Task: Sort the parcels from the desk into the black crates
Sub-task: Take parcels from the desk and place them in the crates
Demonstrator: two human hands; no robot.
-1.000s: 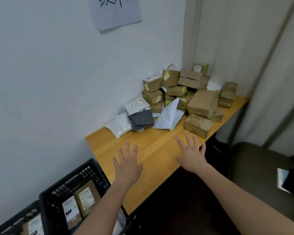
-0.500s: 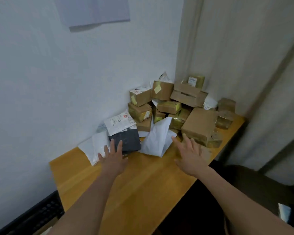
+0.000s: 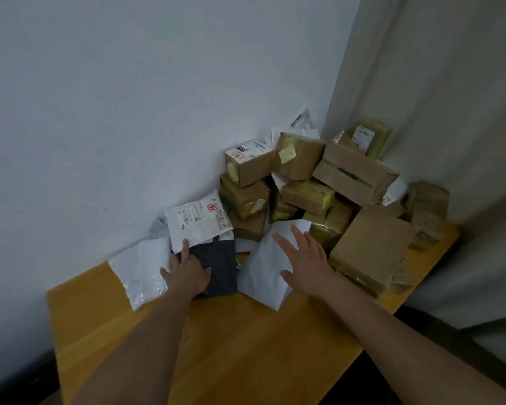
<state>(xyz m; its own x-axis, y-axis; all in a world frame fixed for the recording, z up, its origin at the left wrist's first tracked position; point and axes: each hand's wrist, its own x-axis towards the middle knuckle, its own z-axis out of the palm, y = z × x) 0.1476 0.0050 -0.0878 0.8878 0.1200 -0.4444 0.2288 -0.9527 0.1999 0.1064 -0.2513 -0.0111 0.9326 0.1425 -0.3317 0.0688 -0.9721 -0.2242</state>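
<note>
Bench (image 3: 231, 346) is showing yellow-orange wood grain. Cardboard boxes (image 3: 354, 173) are presenting brown, several wrapped in yellowish-green tape. One mailer (image 3: 219, 267) is showing dark grey; neighbouring mailers (image 3: 263, 273) are appearing white. Label (image 3: 199, 220) is displaying black print with a red mark.

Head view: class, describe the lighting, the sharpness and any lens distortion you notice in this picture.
Head view: dim, flat, bluish light with weak shadows; boxes and the white mailer's label look soft, print unreadable; wide-angle lens tilts the desk and bends the curtain edge; left hand and right hand are slightly blurred.
</note>
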